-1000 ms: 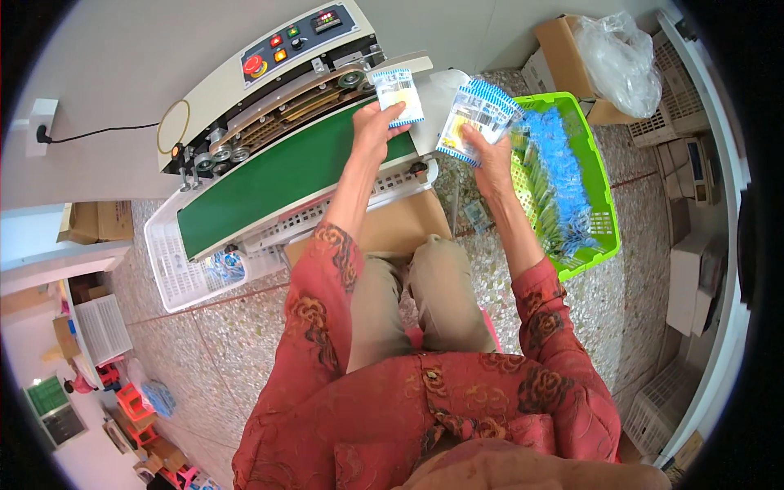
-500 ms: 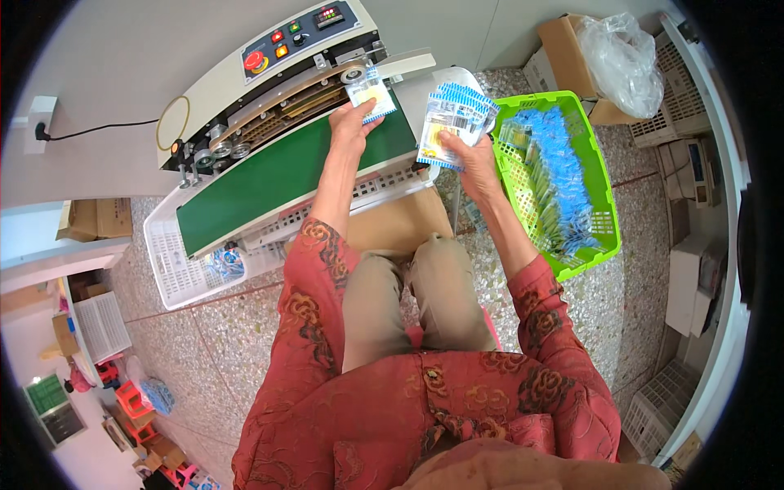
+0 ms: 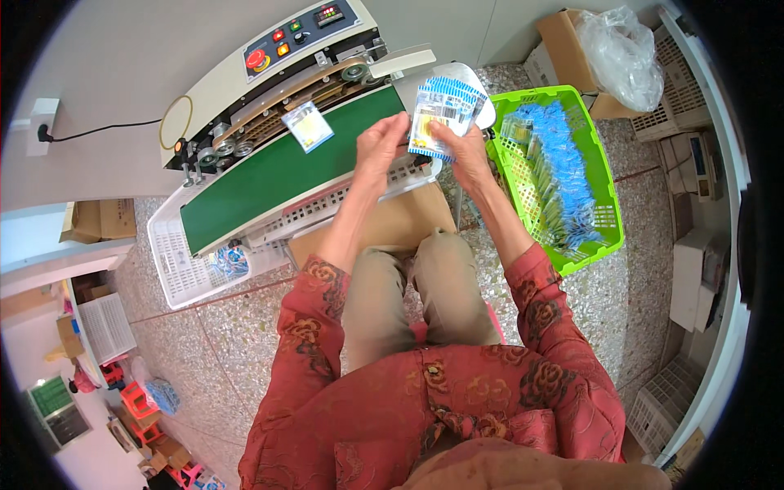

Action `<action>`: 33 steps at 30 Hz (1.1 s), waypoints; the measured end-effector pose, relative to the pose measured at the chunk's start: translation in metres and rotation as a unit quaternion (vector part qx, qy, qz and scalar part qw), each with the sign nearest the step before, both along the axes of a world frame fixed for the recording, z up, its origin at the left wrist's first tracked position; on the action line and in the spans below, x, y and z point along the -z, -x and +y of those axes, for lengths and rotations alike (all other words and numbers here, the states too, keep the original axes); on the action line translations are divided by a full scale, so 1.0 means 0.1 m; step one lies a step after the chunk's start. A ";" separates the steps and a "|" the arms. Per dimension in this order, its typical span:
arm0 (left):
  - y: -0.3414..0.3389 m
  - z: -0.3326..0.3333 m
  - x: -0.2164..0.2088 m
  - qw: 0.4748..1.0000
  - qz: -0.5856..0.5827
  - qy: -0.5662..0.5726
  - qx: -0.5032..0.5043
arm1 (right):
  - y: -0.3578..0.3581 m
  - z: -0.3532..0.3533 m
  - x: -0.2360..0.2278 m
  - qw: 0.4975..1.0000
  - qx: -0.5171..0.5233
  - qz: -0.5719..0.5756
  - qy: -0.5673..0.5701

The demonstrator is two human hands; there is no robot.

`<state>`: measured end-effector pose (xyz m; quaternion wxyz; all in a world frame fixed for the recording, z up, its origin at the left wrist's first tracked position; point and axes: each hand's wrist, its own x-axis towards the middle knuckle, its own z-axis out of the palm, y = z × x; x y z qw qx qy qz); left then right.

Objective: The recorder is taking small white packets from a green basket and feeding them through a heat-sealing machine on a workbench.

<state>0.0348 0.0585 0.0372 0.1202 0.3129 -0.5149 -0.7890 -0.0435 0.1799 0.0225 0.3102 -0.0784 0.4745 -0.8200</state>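
My right hand [image 3: 464, 151] holds a fanned stack of small blue-and-white packets [image 3: 441, 102], thumb across the front one. Just left of the stack is my left hand [image 3: 382, 147], fingers drawn together with the tips close to the packets' edge; whether it pinches anything is hidden. A single packet [image 3: 308, 127] with yellow contents lies tilted on the green conveyor belt [image 3: 261, 184], its upper edge at the guide of the band sealing machine [image 3: 282, 106]. No hand touches that packet.
On the right stands a lime-green basket [image 3: 611, 184] holding many blue-edged packets. A white crate [image 3: 167, 261] sits under the belt's left end. Past the green basket are a cardboard box [image 3: 563, 41] and a clear plastic bag [image 3: 621, 61]. A black cord [image 3: 102, 128] runs to the machine.
My left hand has let go of one packet and come back right to the stack. That packet has travelled left along the belt. The stack has shifted slightly left with my right hand.
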 end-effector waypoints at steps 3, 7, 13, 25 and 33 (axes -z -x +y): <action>0.10 0.15 0.00 0.995 0.026 0.092 0.019 | 0.02 0.00 0.05 1.000 0.017 0.001 0.004; 0.17 0.26 0.07 0.971 0.049 0.233 -0.031 | 0.03 -0.03 0.06 0.998 0.066 0.013 0.016; 0.33 0.35 0.09 0.958 0.074 0.253 -0.116 | 0.06 -0.07 0.02 0.992 0.124 0.006 0.028; 0.48 0.00 0.18 0.981 0.070 -0.081 -0.164 | 0.40 -0.11 0.16 0.979 0.188 -0.033 0.070; 0.66 -0.33 0.35 0.981 0.001 -0.027 -0.191 | 0.33 0.05 0.07 0.979 0.194 -0.037 0.046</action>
